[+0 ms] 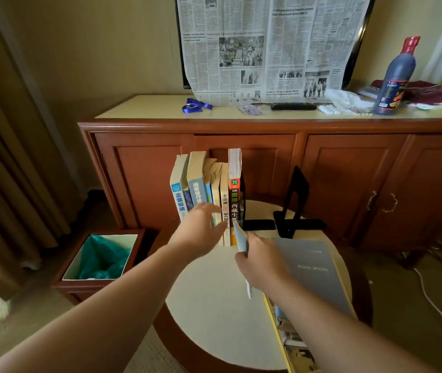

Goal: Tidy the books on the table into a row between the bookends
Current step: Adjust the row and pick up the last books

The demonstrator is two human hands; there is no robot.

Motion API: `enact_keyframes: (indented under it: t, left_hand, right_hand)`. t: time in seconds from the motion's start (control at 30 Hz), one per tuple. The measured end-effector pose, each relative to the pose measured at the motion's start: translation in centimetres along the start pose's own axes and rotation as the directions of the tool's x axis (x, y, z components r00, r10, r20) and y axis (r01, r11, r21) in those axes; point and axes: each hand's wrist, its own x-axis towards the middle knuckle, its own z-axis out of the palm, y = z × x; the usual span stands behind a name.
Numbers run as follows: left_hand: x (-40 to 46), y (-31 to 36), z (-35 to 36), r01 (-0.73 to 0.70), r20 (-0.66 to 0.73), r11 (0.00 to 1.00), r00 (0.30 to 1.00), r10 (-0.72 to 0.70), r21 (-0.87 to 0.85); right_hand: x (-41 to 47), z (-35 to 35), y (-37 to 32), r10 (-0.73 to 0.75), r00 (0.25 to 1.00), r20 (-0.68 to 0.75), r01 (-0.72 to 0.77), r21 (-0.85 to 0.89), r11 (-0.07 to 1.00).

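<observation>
Several books [209, 189] stand upright in a row at the far edge of the round table [214, 313]. My left hand [201, 232], fingers spread and blurred, reaches against their spines. My right hand [261, 262] grips a thin pale-blue book [240, 239], held on edge just right of the row's last book. One black bookend [254, 224] touches the row's right end; a second black bookend [295, 200] stands apart further right. A grey book [311, 267] lies flat on top of a stack at the table's right side.
A wooden cabinet [268, 162] stands right behind the table, carrying a dark bottle [394, 79], a remote, a blue lanyard and a hanging newspaper. A wooden bin [98, 257] with a green liner sits on the floor to the left. Cables trail on the right.
</observation>
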Motion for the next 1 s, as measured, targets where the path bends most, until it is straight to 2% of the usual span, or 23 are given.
enact_keyframes:
  t: [0.07, 0.17, 0.27, 0.4, 0.53, 0.63, 0.8, 1.0]
  left_hand:
    - [1.6, -0.3, -0.5, -0.125, -0.048, 0.973, 0.989, 0.137, 0.195]
    - [3.2, -0.1, -0.9, -0.262, -0.017, 0.848, 0.952, 0.304, 0.461]
    - [4.0, 0.0, -1.1, -0.318, -0.001, 0.763, 0.922, 0.386, 0.563]
    - [4.7, -0.3, -1.5, -0.347, 0.05, 0.706, 0.913, 0.406, 0.617]
    - [5.7, 0.6, -1.9, -0.359, 0.087, 0.622, 0.902, 0.423, 0.696]
    - [6.6, 1.2, -1.9, -0.366, 0.134, 0.613, 0.911, 0.39, 0.7]
    - [7.6, 2.1, -2.9, -0.375, 0.223, 0.596, 0.923, 0.315, 0.71]
    - [8.7, 2.1, -3.5, -0.392, 0.301, 0.566, 0.92, 0.251, 0.725]
  right_hand:
    - [0.1, -0.2, 0.2, -0.005, 0.999, -0.038, 0.006, 0.03, 1.0]
    - [0.4, -0.2, 0.2, 0.015, 0.993, -0.119, -0.003, 0.1, 0.995]
    - [0.7, -0.2, 0.5, 0.026, 0.982, -0.188, 0.007, 0.171, 0.985]
    - [0.9, -0.4, 1.0, 0.033, 0.963, -0.268, 0.041, 0.266, 0.963]
    - [1.1, -0.3, 1.1, 0.005, 0.944, -0.329, 0.089, 0.272, 0.958]
    - [1.5, -0.1, 1.5, -0.017, 0.919, -0.394, 0.141, 0.289, 0.947]
    - [2.0, 0.1, 2.3, -0.114, 0.82, -0.561, 0.311, 0.269, 0.911]
    - [3.0, 0.0, 1.5, -0.242, 0.708, -0.663, 0.48, 0.201, 0.854]
